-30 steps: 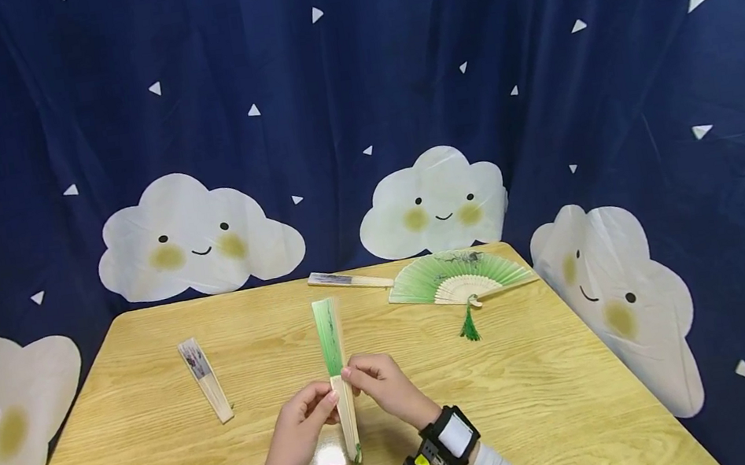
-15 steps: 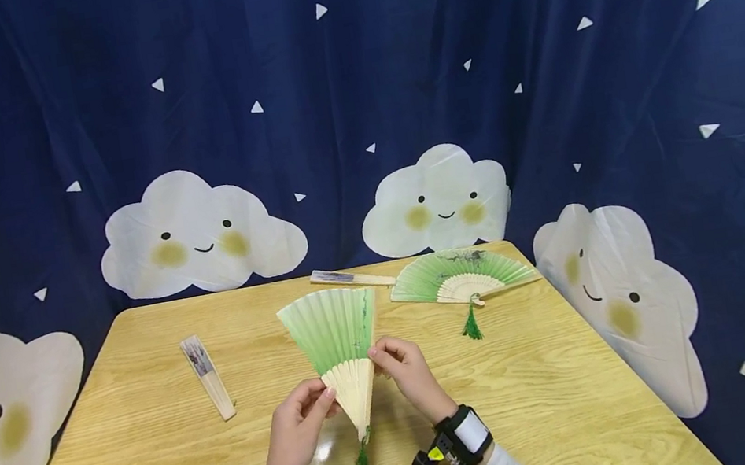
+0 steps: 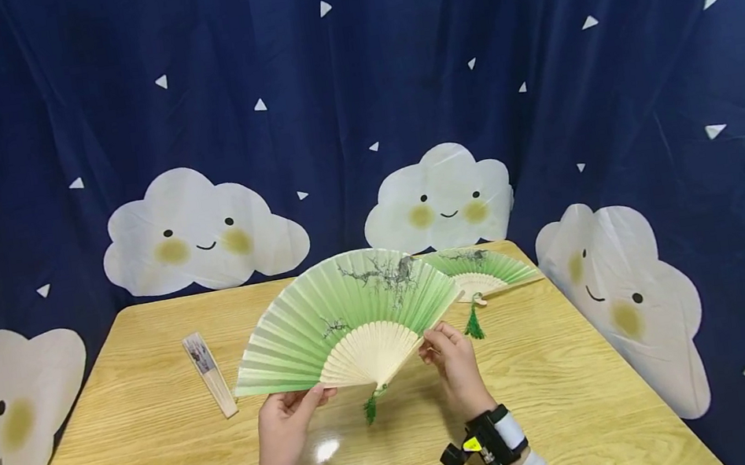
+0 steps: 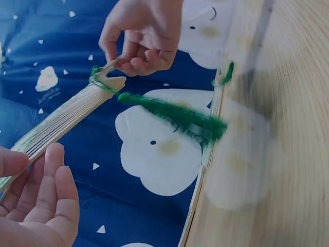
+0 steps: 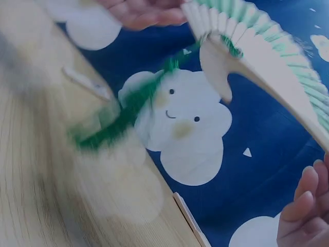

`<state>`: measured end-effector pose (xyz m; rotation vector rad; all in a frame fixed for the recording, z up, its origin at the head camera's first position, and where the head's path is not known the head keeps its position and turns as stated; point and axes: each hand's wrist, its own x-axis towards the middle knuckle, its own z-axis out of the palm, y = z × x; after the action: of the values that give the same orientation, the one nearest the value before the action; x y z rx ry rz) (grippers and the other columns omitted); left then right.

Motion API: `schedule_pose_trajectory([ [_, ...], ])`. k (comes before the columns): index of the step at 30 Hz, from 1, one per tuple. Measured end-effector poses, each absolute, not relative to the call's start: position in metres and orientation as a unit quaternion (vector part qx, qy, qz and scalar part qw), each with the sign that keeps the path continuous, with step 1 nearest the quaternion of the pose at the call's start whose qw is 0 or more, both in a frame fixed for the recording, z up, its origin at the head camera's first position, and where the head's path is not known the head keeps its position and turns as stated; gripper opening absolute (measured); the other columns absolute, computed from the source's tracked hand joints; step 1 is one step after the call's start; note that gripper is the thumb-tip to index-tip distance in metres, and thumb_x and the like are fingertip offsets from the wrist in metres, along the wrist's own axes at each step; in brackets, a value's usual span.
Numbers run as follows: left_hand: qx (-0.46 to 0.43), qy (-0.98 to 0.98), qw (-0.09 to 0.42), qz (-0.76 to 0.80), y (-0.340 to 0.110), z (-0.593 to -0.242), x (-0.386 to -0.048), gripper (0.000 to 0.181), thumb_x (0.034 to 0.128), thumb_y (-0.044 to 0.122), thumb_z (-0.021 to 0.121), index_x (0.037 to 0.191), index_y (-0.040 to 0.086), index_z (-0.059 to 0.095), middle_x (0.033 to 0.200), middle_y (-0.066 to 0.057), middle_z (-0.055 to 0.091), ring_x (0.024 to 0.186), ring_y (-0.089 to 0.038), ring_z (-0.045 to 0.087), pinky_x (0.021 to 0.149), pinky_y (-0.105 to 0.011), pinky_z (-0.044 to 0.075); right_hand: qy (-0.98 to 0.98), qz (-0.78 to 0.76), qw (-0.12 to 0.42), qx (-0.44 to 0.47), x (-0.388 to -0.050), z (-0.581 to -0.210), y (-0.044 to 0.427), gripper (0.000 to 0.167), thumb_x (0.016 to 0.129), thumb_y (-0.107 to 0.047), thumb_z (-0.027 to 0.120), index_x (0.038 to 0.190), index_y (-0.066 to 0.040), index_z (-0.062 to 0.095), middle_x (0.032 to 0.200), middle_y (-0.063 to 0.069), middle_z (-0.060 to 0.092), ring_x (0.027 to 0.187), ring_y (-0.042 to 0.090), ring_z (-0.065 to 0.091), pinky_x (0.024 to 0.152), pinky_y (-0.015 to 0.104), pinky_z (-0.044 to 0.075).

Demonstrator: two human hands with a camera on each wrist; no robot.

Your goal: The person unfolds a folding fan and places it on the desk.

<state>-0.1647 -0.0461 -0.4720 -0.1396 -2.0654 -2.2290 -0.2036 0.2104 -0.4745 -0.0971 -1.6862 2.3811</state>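
Note:
In the head view a green folding fan (image 3: 299, 322) with a dark branch print is spread wide above the table. My left hand (image 3: 284, 431) pinches its left outer rib between thumb and fingers. The right outer rib is pinched by my right hand (image 3: 459, 367). From the pivot hangs a green tassel (image 3: 370, 410), blurred as it swings in both wrist views. The left wrist view shows the fan's pale ribs (image 4: 61, 121) nearly edge-on. In the right wrist view the curved rib end (image 5: 216, 64) sits at the pivot.
A second green fan (image 3: 506, 268) lies spread at the table's back right, partly covered by the held one, its tassel (image 3: 473, 323) toward me. At left lies a folded fan (image 3: 210, 374). Behind the wooden table (image 3: 123, 442) hangs a blue curtain (image 3: 321, 73) with cloud shapes.
The held fan has gone from nearly folded to widely spread. My right hand has moved right and slightly up, the left slightly left. The spread fan now hides the folded fan at the back.

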Motion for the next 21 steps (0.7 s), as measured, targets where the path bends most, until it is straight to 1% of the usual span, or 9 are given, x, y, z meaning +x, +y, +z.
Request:
schedule_pose_trajectory([
  [3, -0.039, -0.657, 0.036, -0.752, -0.045, -0.474, -0.166, 0.027, 0.0924, 0.016, 0.067, 0.107, -0.007, 0.064, 0.09, -0.014, 0.075, 0.085, -0.016, 0.074, 0.08, -0.027, 0.059, -0.543, 0.831, 0.113, -0.043, -0.199, -0.476, 0.22, 0.026, 0.097, -0.009, 0.055, 0.071, -0.009, 0.052, 0.068, -0.002, 0.059, 0.064, 0.01, 0.057, 0.058, 0.019, 0.044],
  [6, -0.029, -0.617, 0.017, -0.786, -0.044, -0.477, -0.168, 0.031, 0.0915, 0.015, 0.068, 0.111, -0.008, 0.059, 0.089, -0.008, 0.075, 0.086, -0.018, 0.074, 0.08, -0.031, 0.06, -0.514, 0.848, 0.112, -0.059, -0.192, -0.479, 0.23, 0.027, 0.098, -0.011, 0.055, 0.071, -0.009, 0.053, 0.07, -0.001, 0.061, 0.066, 0.011, 0.057, 0.06, 0.02, 0.045],
  [8, -0.02, -0.591, 0.001, -0.806, -0.042, -0.48, -0.169, 0.033, 0.0914, 0.016, 0.068, 0.113, -0.007, 0.057, 0.089, -0.004, 0.074, 0.088, -0.019, 0.074, 0.08, -0.031, 0.06, -0.491, 0.861, 0.108, -0.07, -0.187, -0.481, 0.237, 0.027, 0.099, -0.013, 0.055, 0.072, -0.01, 0.054, 0.072, 0.0, 0.061, 0.068, 0.011, 0.056, 0.062, 0.02, 0.045],
  [10, -0.009, -0.569, -0.017, -0.822, -0.04, -0.482, -0.17, 0.034, 0.0912, 0.016, 0.068, 0.115, -0.006, 0.055, 0.089, -0.002, 0.074, 0.089, -0.017, 0.073, 0.08, -0.03, 0.06, -0.47, 0.873, 0.103, -0.081, -0.182, -0.482, 0.242, 0.027, 0.099, -0.014, 0.055, 0.072, -0.011, 0.055, 0.074, 0.0, 0.061, 0.07, 0.012, 0.056, 0.064, 0.021, 0.045],
  [12, 0.004, -0.55, -0.035, -0.834, -0.037, -0.485, -0.17, 0.033, 0.0916, 0.016, 0.067, 0.115, -0.005, 0.056, 0.089, -0.001, 0.074, 0.089, -0.016, 0.073, 0.08, -0.029, 0.059, -0.447, 0.884, 0.1, -0.087, -0.178, -0.485, 0.247, 0.028, 0.1, -0.013, 0.054, 0.072, -0.012, 0.055, 0.075, -0.001, 0.059, 0.071, 0.012, 0.056, 0.065, 0.021, 0.045],
  [15, 0.02, -0.527, -0.066, -0.847, -0.029, -0.489, -0.171, 0.031, 0.0927, 0.015, 0.066, 0.113, -0.005, 0.055, 0.089, -0.003, 0.075, 0.089, -0.015, 0.073, 0.081, -0.029, 0.059, -0.419, 0.896, 0.106, -0.1, -0.171, -0.49, 0.254, 0.028, 0.101, -0.011, 0.052, 0.073, -0.013, 0.056, 0.076, -0.002, 0.058, 0.07, 0.011, 0.056, 0.064, 0.021, 0.045],
  [21, 0.023, -0.497, -0.15, -0.854, -0.011, -0.506, -0.18, 0.023, 0.0976, 0.016, 0.058, 0.107, -0.005, 0.055, 0.095, -0.01, 0.075, 0.093, -0.017, 0.073, 0.083, -0.029, 0.058, -0.347, 0.91, 0.141, -0.177, -0.158, -0.498, 0.28, 0.024, 0.1, -0.011, 0.053, 0.076, -0.012, 0.057, 0.076, -0.002, 0.056, 0.069, 0.013, 0.056, 0.064, 0.022, 0.046],
])
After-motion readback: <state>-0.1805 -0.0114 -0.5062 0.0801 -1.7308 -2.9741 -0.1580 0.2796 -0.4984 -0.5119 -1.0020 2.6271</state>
